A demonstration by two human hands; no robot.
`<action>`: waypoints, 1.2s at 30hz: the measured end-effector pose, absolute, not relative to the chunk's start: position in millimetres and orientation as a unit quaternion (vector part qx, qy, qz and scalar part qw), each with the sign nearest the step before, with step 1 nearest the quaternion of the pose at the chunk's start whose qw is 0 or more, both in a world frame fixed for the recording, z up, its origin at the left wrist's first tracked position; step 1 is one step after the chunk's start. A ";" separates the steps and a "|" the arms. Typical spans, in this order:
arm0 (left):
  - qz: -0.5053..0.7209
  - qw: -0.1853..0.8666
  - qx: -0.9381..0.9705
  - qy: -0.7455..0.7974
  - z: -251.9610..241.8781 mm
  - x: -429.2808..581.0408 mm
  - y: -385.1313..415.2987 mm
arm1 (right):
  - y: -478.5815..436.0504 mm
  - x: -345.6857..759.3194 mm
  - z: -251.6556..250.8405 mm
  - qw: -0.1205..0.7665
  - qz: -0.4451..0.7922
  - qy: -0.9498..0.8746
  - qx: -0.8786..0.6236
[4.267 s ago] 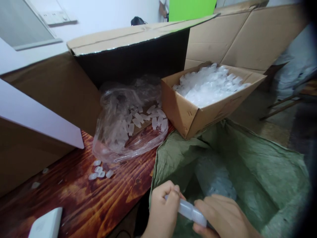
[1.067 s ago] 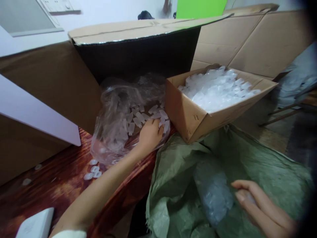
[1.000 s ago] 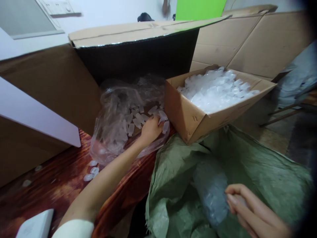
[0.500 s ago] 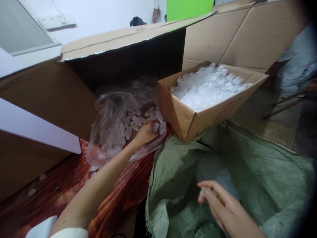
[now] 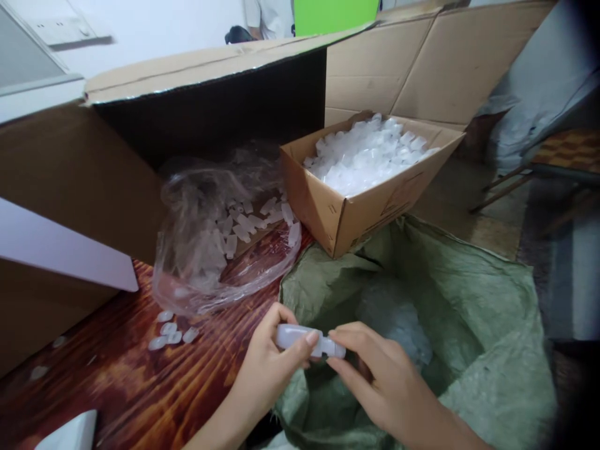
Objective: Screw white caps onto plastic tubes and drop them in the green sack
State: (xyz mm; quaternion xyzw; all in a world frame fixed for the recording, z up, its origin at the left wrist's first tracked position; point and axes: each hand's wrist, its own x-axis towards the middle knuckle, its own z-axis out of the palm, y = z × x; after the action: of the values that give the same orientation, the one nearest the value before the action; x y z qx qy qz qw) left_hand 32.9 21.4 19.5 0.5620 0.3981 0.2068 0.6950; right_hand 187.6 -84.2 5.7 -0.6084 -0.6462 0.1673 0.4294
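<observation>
My left hand (image 5: pixel 269 359) is wrapped round a small frosted plastic bottle (image 5: pixel 291 336), held lengthwise over the edge of the green woven sack (image 5: pixel 492 269). At the bottle's right end, the thumb and fingers of my right hand (image 5: pixel 389 375) pinch a small translucent cap (image 5: pixel 336 347). The cap touches the bottle's neck; whether it is seated cannot be made out. Similar bottles (image 5: pixel 242 228) lie loose in a clear plastic bag (image 5: pixel 187 250) on the wood-grain table (image 5: pixel 154 387). Inside the sack sits a pale heap (image 5: pixel 394 319).
A cardboard box (image 5: pixel 314 209) heaped with translucent pieces (image 5: pixel 370 156) stands behind the sack. The large open carton (image 5: pixel 210 75) surrounds the bag. Several small clear discs (image 5: pixel 169 329) lie on the table near a white object (image 5: pixel 70 431). A stool (image 5: pixel 567 150) is at right.
My left hand has left the plastic bag with a bottle and come to the sack's edge. My right hand has moved left, bringing its small piece to the bottle's end.
</observation>
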 end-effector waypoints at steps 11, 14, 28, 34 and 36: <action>0.194 0.716 0.519 0.425 6.9 19.1 -11.3 | -98.2 185.7 9.5 0.402 0.263 -0.649 -0.590; 0.188 0.683 0.571 0.414 6.6 16.3 -11.5 | -99.8 182.4 6.9 0.376 0.453 -0.532 -0.608; 0.186 0.620 0.658 0.384 13.5 15.7 -10.0 | -120.4 198.5 11.2 0.343 0.062 -0.771 -0.533; 0.176 0.633 0.634 0.409 15.5 12.3 -9.2 | -119.7 203.1 14.1 0.317 0.038 -0.785 -0.532; 0.172 0.642 0.618 0.420 13.8 13.0 -10.1 | -118.2 203.9 16.4 0.306 0.037 -0.770 -0.559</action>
State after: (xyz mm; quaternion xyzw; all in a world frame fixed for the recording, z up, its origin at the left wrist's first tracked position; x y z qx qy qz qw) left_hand 13.0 -10.1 13.8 0.6181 0.4203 0.1723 0.6416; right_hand 203.9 -118.2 16.4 -0.5587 -0.7701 0.0370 0.3056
